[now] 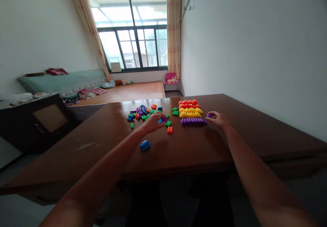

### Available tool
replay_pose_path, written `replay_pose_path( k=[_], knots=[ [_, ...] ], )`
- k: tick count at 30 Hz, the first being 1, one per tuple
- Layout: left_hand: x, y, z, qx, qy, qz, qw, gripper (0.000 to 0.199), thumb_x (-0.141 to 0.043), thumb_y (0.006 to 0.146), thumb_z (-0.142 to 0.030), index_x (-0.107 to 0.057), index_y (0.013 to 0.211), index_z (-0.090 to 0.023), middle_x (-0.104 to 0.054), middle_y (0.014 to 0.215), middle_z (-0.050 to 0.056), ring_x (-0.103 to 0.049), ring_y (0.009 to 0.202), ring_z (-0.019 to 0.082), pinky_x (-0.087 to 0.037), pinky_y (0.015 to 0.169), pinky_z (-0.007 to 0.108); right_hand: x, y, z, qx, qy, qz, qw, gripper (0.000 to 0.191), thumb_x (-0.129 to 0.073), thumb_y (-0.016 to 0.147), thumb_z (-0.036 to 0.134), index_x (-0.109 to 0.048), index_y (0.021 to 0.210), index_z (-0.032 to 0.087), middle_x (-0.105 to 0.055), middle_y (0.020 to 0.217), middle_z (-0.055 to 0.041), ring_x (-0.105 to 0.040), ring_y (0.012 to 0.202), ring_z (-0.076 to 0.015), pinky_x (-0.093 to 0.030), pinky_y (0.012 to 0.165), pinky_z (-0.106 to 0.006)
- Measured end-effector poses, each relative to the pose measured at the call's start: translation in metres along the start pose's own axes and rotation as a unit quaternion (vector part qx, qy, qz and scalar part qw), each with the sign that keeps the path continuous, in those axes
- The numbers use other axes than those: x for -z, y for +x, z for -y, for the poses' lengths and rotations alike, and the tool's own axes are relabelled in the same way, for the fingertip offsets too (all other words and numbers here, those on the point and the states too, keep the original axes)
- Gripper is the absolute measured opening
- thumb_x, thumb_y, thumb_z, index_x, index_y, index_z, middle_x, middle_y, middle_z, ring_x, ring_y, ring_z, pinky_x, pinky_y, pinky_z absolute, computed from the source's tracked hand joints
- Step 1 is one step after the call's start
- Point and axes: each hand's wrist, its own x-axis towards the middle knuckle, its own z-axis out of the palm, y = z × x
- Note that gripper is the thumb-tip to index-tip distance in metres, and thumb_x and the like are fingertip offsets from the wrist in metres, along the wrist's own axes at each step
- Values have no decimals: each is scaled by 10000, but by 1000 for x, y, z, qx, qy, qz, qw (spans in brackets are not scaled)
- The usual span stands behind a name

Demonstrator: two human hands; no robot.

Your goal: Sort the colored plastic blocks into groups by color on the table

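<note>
My right hand (pixel 218 119) pinches a small purple plastic piece (pixel 209 115) just past the right end of a purple row (pixel 193 121). Behind that row lie yellow pieces (pixel 190 112) and red-orange pieces (pixel 189 103), lined up in rows. My left hand (pixel 154 122) is curled at the near edge of a mixed pile (pixel 141 112), with another purple piece (pixel 164 119) at its fingertips. Green pieces (pixel 168 124) and a pair of orange ones (pixel 170 130) lie close by it. Several blue pieces (pixel 145 145) sit together nearer to me.
Everything lies on a glossy dark brown table (pixel 107 142). Loose green pieces (pixel 175 111) lie between pile and rows. Beyond the table are a bed platform (pixel 138 90) and a pink chair (pixel 170 78). A dark cabinet (pixel 38 125) stands to the left.
</note>
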Motion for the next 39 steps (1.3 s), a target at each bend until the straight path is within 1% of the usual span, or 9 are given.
replay_pose_path(
  k=[3,6,10,15,20,27,34,37,39],
  knots=[
    [-31,43,-20,-1,3,-3,1000,336,-642,723,-163,-705,1051,-208,-672,1041,55,-617,983,202,-523,910,335,5,7,-26,-9,-16,33,999,426,-778,630,365,-707,1009,186,-725,1036,-88,-681,889,-225,-538,813,-348],
    [-58,68,-12,57,22,-1,998,349,-662,702,-147,-719,1044,-186,-680,1031,65,-629,960,206,-524,896,328,4,5,-44,-6,-18,34,999,452,-769,646,383,-712,1050,191,-726,1041,-87,-691,879,-223,-541,808,-344],
    [-85,78,6,117,65,28,991,281,-702,704,-208,-746,979,-172,-704,956,63,-642,929,223,-509,897,342,1,2,-52,10,-20,50,998,447,-762,669,373,-711,1082,209,-743,998,-72,-696,882,-221,-537,817,-334],
    [-108,76,12,111,53,77,989,239,-720,697,-202,-740,934,-189,-713,963,42,-646,945,214,-501,884,320,1,4,-49,14,-70,71,995,428,-763,684,380,-720,1082,226,-748,953,-57,-693,861,-219,-533,812,-335],
    [-106,73,17,126,43,90,987,287,-780,653,-283,-720,914,-180,-708,942,54,-654,929,228,-521,829,323,0,3,-46,13,-21,103,994,534,-713,722,265,-627,1243,183,-713,1129,-103,-689,911,-193,-544,833,-311],
    [-105,72,12,111,28,89,989,231,-714,679,-199,-714,910,-192,-718,862,26,-682,849,205,-545,777,309,-5,2,-42,39,16,95,995,493,-596,740,121,-611,1228,188,-683,1216,-114,-657,1099,-208,-492,999,-386],
    [-112,72,7,95,25,84,992,324,-737,698,-231,-716,1019,-189,-708,992,59,-664,960,243,-527,881,360,-5,-2,-37,59,-26,85,994,577,-557,736,141,-560,1312,182,-672,1234,-121,-692,917,-192,-529,903,-356],
    [-96,65,12,67,56,63,994,359,-745,715,-277,-711,1067,-215,-683,1102,73,-615,1087,256,-479,982,382,-3,-2,-43,48,-51,45,997,571,-515,759,174,-549,1328,179,-713,1105,-102,-685,844,-187,-528,865,-349],
    [-74,54,16,56,67,54,995,321,-692,781,-308,-705,1088,-218,-675,1130,75,-602,1107,241,-463,1003,370,-3,-1,-50,31,-71,3,997,557,-495,763,191,-563,1314,159,-721,1029,-104,-681,832,-203,-521,868,-373]
  ],
)
